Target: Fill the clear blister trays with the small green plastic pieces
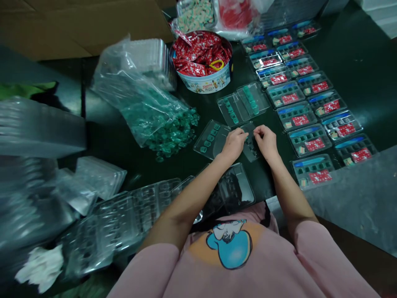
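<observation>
My left hand (235, 143) is closed in a pinch over a clear plastic tray (252, 154) with small wells. What its fingertips hold is too small to make out. Just right of it, my right hand (266, 140) is also pinched at the same tray's right edge; its fingertips hide whatever is between them. Left of my hands lies another clear tray (200, 140) with a row of green pieces. Beyond are two more trays with green rows, one on the left (223, 108) and one on the right (259, 98). A pile of translucent green pieces (169, 140) spills from a plastic bag (133, 97).
A round tin (208, 85) holds red packets and yellow-handled scissors (216, 64). Filled trays (300, 120) with red packets and blue sticks stand in rows at right. Stacked clear trays (34, 128) and loose ones (116, 217) lie at left. A cardboard box (77, 25) stands behind.
</observation>
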Demonstrator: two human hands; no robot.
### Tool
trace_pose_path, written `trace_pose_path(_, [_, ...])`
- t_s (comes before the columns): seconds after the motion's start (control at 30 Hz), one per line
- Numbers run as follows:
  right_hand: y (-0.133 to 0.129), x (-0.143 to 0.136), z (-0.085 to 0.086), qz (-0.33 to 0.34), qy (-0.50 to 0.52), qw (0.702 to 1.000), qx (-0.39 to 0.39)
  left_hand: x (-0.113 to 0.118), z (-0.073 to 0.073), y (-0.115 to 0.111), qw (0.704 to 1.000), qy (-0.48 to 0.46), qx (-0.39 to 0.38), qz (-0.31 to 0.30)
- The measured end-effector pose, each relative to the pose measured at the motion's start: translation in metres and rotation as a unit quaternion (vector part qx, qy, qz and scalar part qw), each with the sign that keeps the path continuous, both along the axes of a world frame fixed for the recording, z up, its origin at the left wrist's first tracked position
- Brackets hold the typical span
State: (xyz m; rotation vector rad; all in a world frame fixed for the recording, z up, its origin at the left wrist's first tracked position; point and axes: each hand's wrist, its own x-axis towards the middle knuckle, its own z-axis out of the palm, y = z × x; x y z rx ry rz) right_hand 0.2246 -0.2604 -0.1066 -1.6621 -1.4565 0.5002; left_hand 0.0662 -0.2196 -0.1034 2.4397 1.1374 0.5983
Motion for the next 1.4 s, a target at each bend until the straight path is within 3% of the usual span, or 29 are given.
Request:
trace_pose_path(0.27, [-0.002,0.001,0.001,-0.032,-0.047,0.998,0.021,0.002,0.001,0.009,1.000,-0.001,0.007,-0.009])
trace_pose_path(0.53, [-0.002,0.006,-0.005,-0.003,-0.042,0.999,-0.019,0.005,-0.001,0.015,1.000,0.003,-0.006,0.001])
trace_pose_path(0.87, [-0.002,0.007,-0.006,-0.008,-0.054,0.998,-0.011,0.007,-0.006,0.009,0.999,0.001,-0.035,0.003])
trace_pose_path(1.0, [-0.003,0.008,-0.008,-0.007,-0.066,0.998,-0.006,0.005,0.002,0.001,0.999,0.017,-0.037,-0.007])
trace_pose_path(1.1, [-0.003,0.010,-0.011,-0.011,-0.067,0.998,-0.002,-0.015,0.016,-0.004,1.000,-0.003,-0.006,-0.006])
trace_pose_path(1.17, [-0.003,0.012,-0.013,-0.014,-0.067,0.998,0.002,-0.041,0.027,-0.002,0.999,0.001,0.024,0.028])
trace_pose_path(1.27, [-0.003,0.015,-0.013,-0.017,-0.063,0.998,0.002,-0.095,0.038,0.010,0.988,0.082,0.043,0.121])
trace_pose_path(1.4, [-0.002,0.013,-0.011,-0.020,-0.057,0.998,-0.002,-0.152,0.035,0.027,0.960,0.208,0.026,0.183])
